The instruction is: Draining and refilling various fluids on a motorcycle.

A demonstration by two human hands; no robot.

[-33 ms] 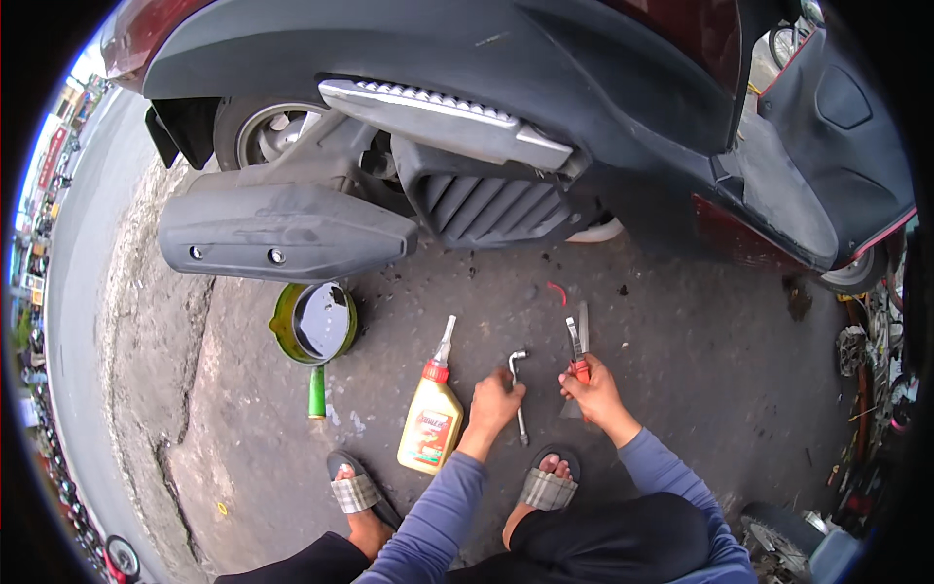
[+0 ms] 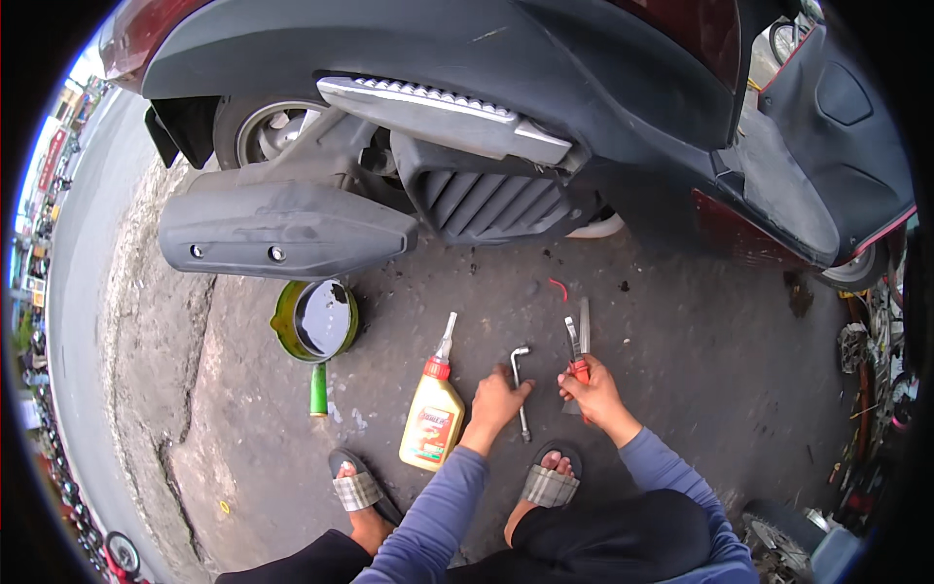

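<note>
My left hand [image 2: 495,405] is low over the ground beside an L-shaped socket wrench [image 2: 523,414]. Its thumb stands apart from the fingers and reaches across the wrench's shaft; whether it touches the metal I cannot tell. The wrench lies with its bent end away from me. In my right hand [image 2: 595,397], closed, are red-handled pliers [image 2: 581,371], jaws pointing away. A thin pale strip [image 2: 585,326] lies alongside the pliers, partly hidden by that hand. Left of my left hand stands a gold oil bottle [image 2: 431,425] with a red collar and clear spout.
A green-handled pan [image 2: 318,391] holding dark liquid sits below the scooter's exhaust [image 2: 292,229]. The parked scooter [image 2: 623,107] spans the far side. A small red piece [image 2: 558,289] lies on the ground. My sandalled feet [image 2: 551,484] are close by; a wheel [image 2: 778,535] is at lower right.
My left thumb has spread a little to the right, over the wrench's shaft. My right hand keeps its hold on the pliers; the whole view has shifted slightly.
</note>
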